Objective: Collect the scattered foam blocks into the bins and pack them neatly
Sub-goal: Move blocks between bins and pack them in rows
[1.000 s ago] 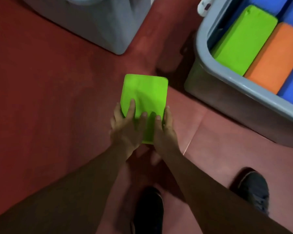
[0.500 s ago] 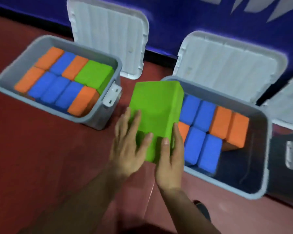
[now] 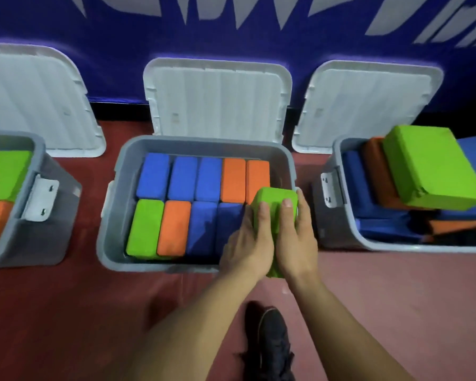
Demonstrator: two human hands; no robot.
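Under a blue banner (image 3: 231,37) whose cropped white lettering is unreadable, the middle grey bin (image 3: 113,215) holds packed foam blocks (image 3: 153,176), and at its four-o'clock corner a green foam block (image 3: 275,198) is clasped between left hand (image 3: 248,248) and right hand (image 3: 297,243), thumbs on top.
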